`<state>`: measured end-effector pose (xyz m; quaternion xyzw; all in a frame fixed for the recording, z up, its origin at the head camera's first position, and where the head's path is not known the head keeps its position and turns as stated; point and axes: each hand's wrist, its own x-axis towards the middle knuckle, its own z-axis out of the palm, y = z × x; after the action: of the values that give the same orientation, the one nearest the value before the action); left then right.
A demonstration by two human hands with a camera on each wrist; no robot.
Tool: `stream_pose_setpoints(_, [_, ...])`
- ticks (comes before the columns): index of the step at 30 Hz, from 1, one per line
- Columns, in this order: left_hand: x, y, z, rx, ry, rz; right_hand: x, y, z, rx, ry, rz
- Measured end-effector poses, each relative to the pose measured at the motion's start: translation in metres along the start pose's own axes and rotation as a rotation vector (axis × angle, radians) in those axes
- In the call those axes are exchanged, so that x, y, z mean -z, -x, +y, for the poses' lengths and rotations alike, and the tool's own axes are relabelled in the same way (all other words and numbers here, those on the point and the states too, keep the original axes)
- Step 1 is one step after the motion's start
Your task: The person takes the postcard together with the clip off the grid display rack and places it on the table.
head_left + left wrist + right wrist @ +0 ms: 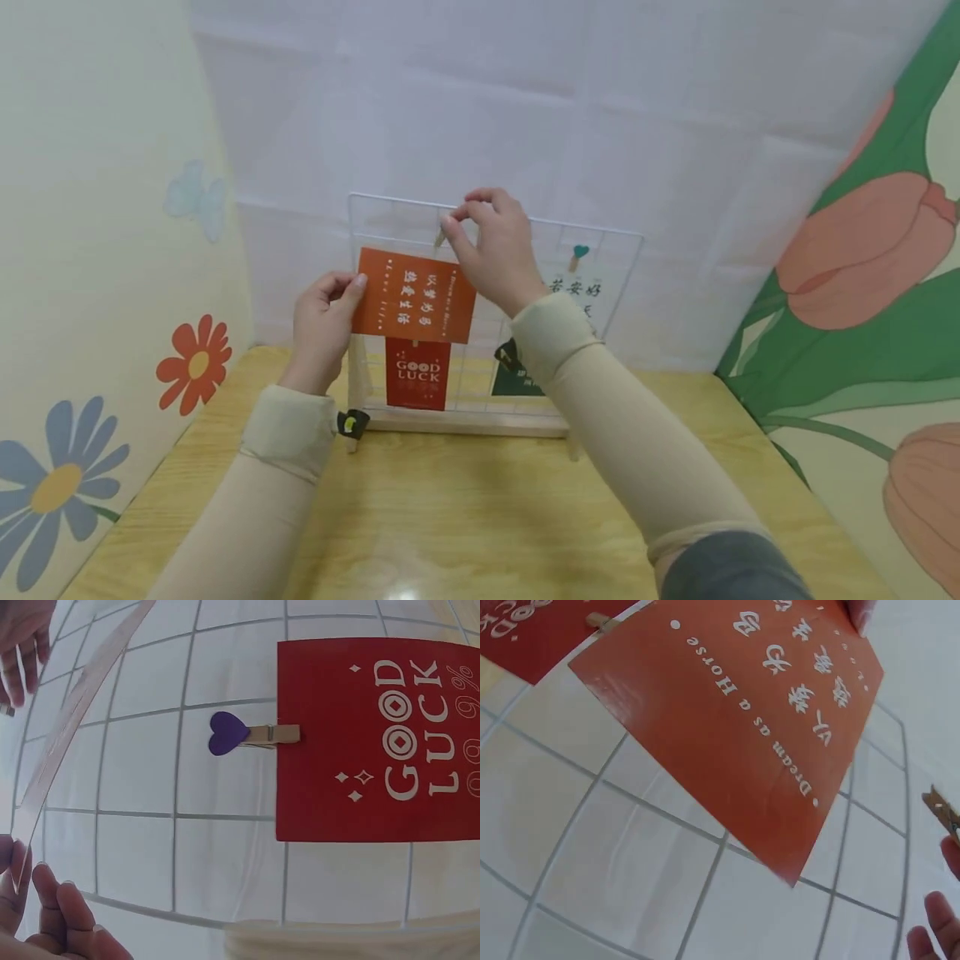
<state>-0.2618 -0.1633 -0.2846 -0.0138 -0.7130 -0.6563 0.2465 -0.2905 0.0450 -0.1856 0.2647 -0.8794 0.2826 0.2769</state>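
Observation:
An orange card [415,296] with white writing is pinched at its left edge by my left hand [322,329], thumb on the front. My right hand [504,250] pinches a small wooden clothespin [439,238] just above the card; its tip also shows in the right wrist view, apart from the card. Behind both hands stands a white wire grid panel [390,199]. Below the orange card, a red "GOOD LUCK" card [417,379] hangs on the grid from a clothespin with a purple heart [228,733].
At the grid's right hang a white card [592,304] under a teal-heart clothespin [579,254] and a dark green card [513,382], partly hidden by my right arm. The grid's wooden base [457,423] stands on a wood-grain table [450,517] near the back wall.

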Motion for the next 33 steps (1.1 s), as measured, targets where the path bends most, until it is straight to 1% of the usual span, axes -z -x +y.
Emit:
stream_pose_setpoints(2, [0.002, 0.003, 0.002, -0.015, 0.024, -0.002, 0.004, 0.006, 0.002, -0.005, -0.066, 0.025])
stream_pose_setpoints(4, [0.004, 0.005, 0.005, -0.025, 0.041, -0.007, 0.009, 0.012, 0.004, -0.011, -0.143, 0.031])
stream_pose_setpoints(5, [0.004, 0.006, 0.006, -0.029, 0.044, -0.01, 0.01, 0.016, 0.005, -0.01, -0.176, 0.026])
stream_pose_setpoints(8, [0.007, 0.008, 0.009, -0.044, 0.054, -0.017, 0.014, 0.026, 0.01, -0.046, -0.271, -0.008])
stream_pose_setpoints(10, [0.008, 0.008, 0.011, -0.047, 0.057, -0.028, 0.016, 0.033, 0.014, -0.1, -0.343, -0.03])
stream_pose_setpoints(13, [0.009, 0.011, 0.013, -0.046, 0.063, -0.046, 0.017, 0.041, 0.018, -0.224, -0.54, -0.076])
stream_pose_setpoints(15, [0.01, 0.014, 0.013, -0.036, 0.068, -0.062, 0.018, 0.048, 0.02, -0.306, -0.683, -0.122])
stream_pose_setpoints(17, [0.011, 0.018, 0.014, -0.034, 0.065, -0.082, 0.019, 0.055, 0.021, -0.375, -0.799, -0.176])
stream_pose_setpoints(19, [0.013, 0.023, 0.015, -0.031, 0.057, -0.105, 0.02, 0.063, 0.022, -0.424, -0.869, -0.226])
stream_pose_setpoints(23, [0.019, 0.034, 0.017, -0.02, 0.024, -0.158, 0.018, 0.077, 0.025, -0.484, -0.95, -0.282])
stream_pose_setpoints(25, [0.023, 0.04, 0.018, -0.007, 0.011, -0.191, 0.017, 0.083, 0.026, -0.508, -0.966, -0.301])
stream_pose_setpoints(29, [0.035, 0.051, 0.019, 0.027, -0.019, -0.258, 0.015, 0.095, 0.028, -0.522, -0.933, -0.365])
stream_pose_setpoints(33, [0.048, 0.058, 0.017, 0.055, -0.06, -0.331, 0.01, 0.111, 0.033, -0.493, -0.859, -0.461])
